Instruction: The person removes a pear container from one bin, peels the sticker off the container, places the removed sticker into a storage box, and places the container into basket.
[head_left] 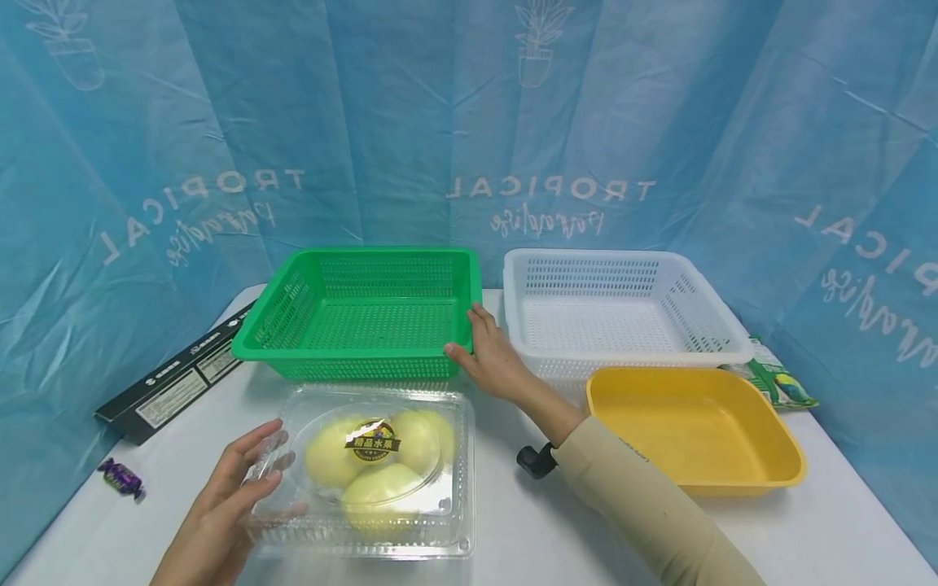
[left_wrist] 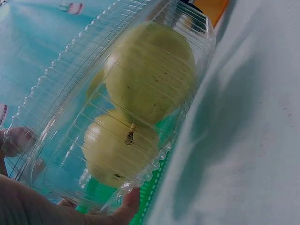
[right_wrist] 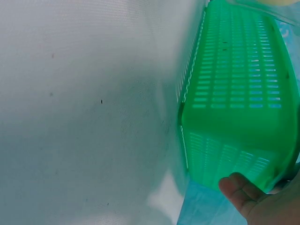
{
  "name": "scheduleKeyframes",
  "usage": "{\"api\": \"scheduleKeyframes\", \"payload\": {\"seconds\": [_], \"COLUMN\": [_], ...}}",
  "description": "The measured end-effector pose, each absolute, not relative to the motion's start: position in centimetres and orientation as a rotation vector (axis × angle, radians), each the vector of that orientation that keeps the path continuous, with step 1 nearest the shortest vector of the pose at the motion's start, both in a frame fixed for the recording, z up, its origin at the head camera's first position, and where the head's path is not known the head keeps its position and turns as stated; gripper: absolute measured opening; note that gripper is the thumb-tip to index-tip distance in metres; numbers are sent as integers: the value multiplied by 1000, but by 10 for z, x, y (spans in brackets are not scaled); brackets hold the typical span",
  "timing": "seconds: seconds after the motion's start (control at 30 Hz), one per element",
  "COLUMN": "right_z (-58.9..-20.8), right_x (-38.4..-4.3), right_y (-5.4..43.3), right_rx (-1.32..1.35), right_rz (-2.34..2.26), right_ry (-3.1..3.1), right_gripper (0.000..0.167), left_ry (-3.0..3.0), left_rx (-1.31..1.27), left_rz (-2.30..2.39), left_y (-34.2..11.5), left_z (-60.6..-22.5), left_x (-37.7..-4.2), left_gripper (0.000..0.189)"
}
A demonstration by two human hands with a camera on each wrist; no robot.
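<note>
My left hand [head_left: 227, 496] grips the left end of a clear plastic clamshell box [head_left: 458, 456]. Several round, pale yellow-green fruits [head_left: 381, 496] show through its lid, which bears a round dark label. The left wrist view shows the box [left_wrist: 61, 122] held off the white table, its shadow beside it, with a thumb and fingers around its end. Just behind it stands a green slotted plastic basket [head_left: 352, 356]. At the basket's right front corner, my right hand [head_left: 498, 362] holds the rim. In the right wrist view, fingers [right_wrist: 239, 190] lie against the basket's end wall.
Right of the green basket is a white slotted basket [head_left: 630, 358], with a yellow tub [head_left: 696, 480] before it. A green packet [head_left: 784, 382] lies partly behind them. At left are a long black box [head_left: 176, 370] and a purple wrapped candy [head_left: 122, 478]. Blue curtains [head_left: 410, 122] enclose the table.
</note>
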State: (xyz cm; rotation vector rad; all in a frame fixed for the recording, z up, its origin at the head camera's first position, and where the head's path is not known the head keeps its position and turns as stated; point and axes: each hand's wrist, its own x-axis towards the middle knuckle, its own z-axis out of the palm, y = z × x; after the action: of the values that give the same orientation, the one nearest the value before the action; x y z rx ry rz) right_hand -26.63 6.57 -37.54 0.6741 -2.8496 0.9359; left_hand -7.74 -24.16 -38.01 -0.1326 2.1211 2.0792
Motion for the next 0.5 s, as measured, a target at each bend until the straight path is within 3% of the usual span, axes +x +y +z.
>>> {"api": "scheduleKeyframes", "payload": {"seconds": [0.5], "right_z": [-376], "right_x": [-267], "right_y": [66], "right_rx": [695], "right_rz": [976], "right_ry": [-2829], "right_gripper": [76], "left_ry": [2092], "left_rx": [-241], "left_rz": [2056], "left_y": [-230], "left_z": [-393], "left_x": [-75], "left_gripper": [55]}}
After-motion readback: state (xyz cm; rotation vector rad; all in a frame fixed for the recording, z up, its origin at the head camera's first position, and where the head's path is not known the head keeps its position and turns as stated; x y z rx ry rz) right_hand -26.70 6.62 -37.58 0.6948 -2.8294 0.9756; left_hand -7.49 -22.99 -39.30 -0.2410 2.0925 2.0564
